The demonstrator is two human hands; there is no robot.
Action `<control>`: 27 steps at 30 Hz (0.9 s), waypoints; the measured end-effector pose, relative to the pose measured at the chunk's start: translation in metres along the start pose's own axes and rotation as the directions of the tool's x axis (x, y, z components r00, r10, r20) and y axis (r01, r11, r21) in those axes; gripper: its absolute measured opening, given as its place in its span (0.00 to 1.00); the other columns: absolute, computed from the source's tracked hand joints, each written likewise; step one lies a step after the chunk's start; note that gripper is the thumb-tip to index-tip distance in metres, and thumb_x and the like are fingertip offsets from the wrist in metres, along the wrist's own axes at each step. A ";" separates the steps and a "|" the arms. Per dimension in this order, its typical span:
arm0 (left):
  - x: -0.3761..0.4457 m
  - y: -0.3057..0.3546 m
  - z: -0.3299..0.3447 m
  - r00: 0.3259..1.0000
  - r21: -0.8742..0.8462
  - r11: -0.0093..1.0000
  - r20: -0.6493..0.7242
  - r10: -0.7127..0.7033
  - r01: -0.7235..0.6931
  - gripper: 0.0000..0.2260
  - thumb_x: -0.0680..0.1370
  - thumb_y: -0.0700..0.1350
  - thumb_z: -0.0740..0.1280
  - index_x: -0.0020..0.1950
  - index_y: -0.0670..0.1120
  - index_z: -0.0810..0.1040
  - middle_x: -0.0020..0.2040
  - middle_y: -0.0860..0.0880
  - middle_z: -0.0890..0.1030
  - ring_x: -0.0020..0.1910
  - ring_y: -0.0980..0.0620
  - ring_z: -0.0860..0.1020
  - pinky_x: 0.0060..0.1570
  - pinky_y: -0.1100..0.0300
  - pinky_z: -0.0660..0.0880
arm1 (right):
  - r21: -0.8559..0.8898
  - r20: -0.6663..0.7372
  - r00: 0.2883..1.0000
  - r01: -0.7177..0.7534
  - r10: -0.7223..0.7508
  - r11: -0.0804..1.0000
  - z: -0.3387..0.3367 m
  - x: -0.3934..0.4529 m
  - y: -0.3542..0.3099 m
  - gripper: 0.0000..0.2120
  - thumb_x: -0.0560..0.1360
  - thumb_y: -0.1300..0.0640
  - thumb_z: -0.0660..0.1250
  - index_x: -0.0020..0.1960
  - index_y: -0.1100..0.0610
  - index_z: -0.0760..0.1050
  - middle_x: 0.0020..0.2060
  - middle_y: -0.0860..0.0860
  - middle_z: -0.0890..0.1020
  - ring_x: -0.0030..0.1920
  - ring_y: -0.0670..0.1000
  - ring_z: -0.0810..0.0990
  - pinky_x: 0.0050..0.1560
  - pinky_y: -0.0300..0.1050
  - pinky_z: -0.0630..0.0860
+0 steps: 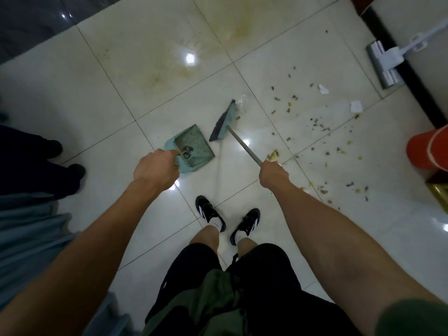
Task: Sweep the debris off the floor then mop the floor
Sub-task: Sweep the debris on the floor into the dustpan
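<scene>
My left hand [155, 169] grips the handle of a teal dustpan [194, 144] resting on the white tiled floor, a little dark debris in its tray. My right hand [272, 173] grips the grey handle of a teal broom [224, 122], whose dark bristles sit just right of the dustpan's mouth. Scattered dark and yellow debris [322, 127] lies on the tiles to the right, with two white paper scraps [356, 106] and a clear plastic piece [242, 99] beside the broom head. A yellowish stain [169, 69] spreads across the far tiles.
A flat mop [383, 65] leans against the wall at the upper right. An orange bucket [429, 149] stands at the right edge. Another person's dark shoes [63, 161] stand at the left. My own feet [226, 219] are below the dustpan.
</scene>
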State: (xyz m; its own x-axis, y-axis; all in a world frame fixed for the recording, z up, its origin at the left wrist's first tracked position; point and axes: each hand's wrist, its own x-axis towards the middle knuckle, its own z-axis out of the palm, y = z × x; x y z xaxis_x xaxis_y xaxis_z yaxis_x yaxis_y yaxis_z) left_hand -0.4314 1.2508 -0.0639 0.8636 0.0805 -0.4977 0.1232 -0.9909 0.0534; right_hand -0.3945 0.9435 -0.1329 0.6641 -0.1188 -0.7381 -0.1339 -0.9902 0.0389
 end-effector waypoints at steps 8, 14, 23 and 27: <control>-0.012 0.092 0.009 0.995 0.058 0.994 0.023 0.094 -0.095 0.12 0.79 0.47 0.63 0.61 0.52 0.79 0.44 0.46 0.79 0.37 0.46 0.78 0.35 0.57 0.74 | 0.128 0.049 0.994 -0.102 0.097 0.986 0.036 -0.028 0.116 0.15 0.79 0.64 0.61 0.64 0.60 0.73 0.57 0.57 0.78 0.55 0.58 0.80 0.43 0.47 0.72; -0.024 0.156 0.018 0.984 0.102 0.979 0.044 0.173 -0.177 0.16 0.79 0.48 0.63 0.67 0.52 0.77 0.49 0.43 0.80 0.43 0.42 0.80 0.43 0.51 0.80 | 0.228 0.041 0.989 -0.146 0.140 0.963 0.063 -0.050 0.191 0.13 0.80 0.61 0.57 0.62 0.61 0.75 0.57 0.62 0.79 0.58 0.63 0.78 0.51 0.53 0.73; -0.024 0.221 0.022 0.956 0.158 0.943 0.054 0.289 -0.294 0.14 0.78 0.47 0.63 0.62 0.53 0.79 0.47 0.44 0.80 0.43 0.42 0.79 0.41 0.53 0.78 | 0.378 0.041 0.965 -0.256 0.260 0.889 0.094 -0.085 0.250 0.15 0.79 0.59 0.59 0.64 0.57 0.73 0.60 0.57 0.77 0.58 0.58 0.78 0.52 0.50 0.75; -0.019 0.235 0.012 0.946 0.181 0.928 0.064 0.318 -0.325 0.14 0.78 0.48 0.63 0.62 0.53 0.79 0.48 0.45 0.81 0.43 0.42 0.80 0.42 0.52 0.80 | 0.445 0.043 0.966 -0.248 0.256 0.861 0.087 -0.092 0.251 0.15 0.77 0.58 0.61 0.63 0.58 0.72 0.56 0.57 0.78 0.53 0.58 0.79 0.46 0.46 0.73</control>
State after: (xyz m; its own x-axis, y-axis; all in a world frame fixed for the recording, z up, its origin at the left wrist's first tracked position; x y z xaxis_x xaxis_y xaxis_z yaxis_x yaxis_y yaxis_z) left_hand -0.4250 1.0151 -0.0523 0.8248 -0.2461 -0.5090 -0.2545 -0.9655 0.0545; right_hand -0.5532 0.7127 -0.1140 0.5756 -0.3654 -0.7315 -0.6071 -0.7903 -0.0830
